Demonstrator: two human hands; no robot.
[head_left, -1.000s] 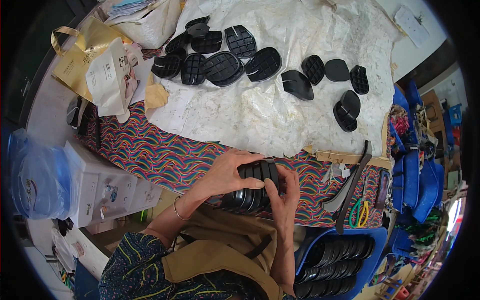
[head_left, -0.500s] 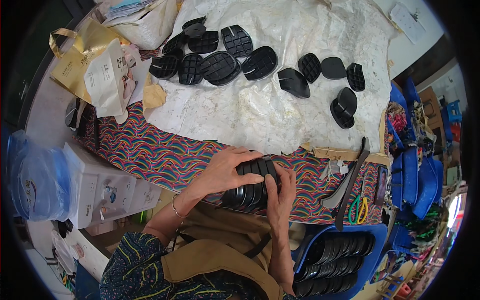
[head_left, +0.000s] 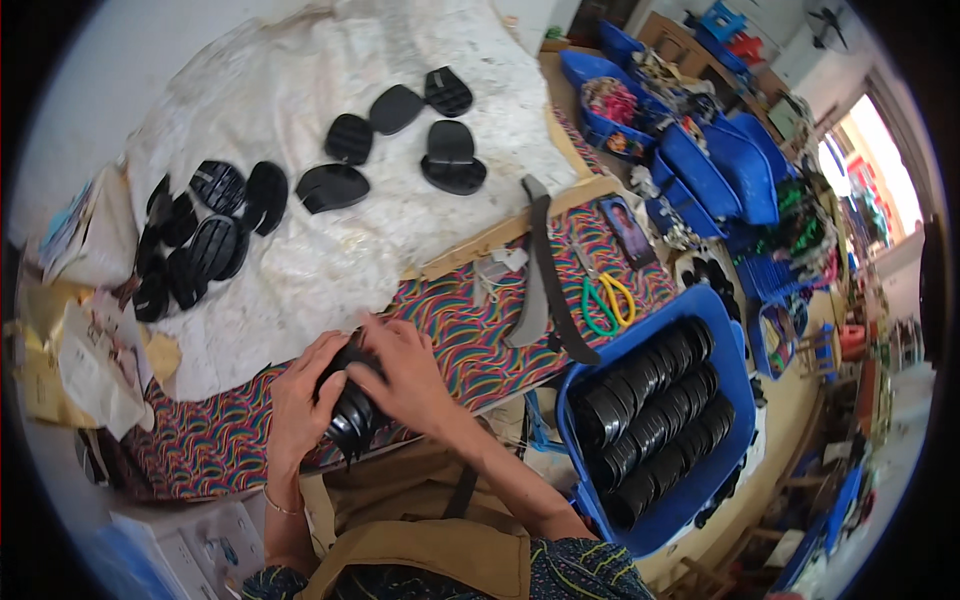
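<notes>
A row of black shoe-heel pieces stands pressed together at the near edge of the patterned cloth. My left hand wraps its left side, thumb across the pieces. Over the far end and right side curls my right hand, its thumb on the row and its fingertips slightly blurred. The hands cover part of the row. More heel pieces lie loose on the white sheet beyond, some with gridded undersides up, others smooth side up.
To the right, a blue bin holds rows of black heel pieces. Dark curved strips, green-and-yellow scissors and a phone lie on the cloth. Paper bags stand left; blue baskets fill the far right.
My view has swung right, bringing the bin fully into sight. My right hand has shifted from the side of the row toward its far end; the left still holds it.
</notes>
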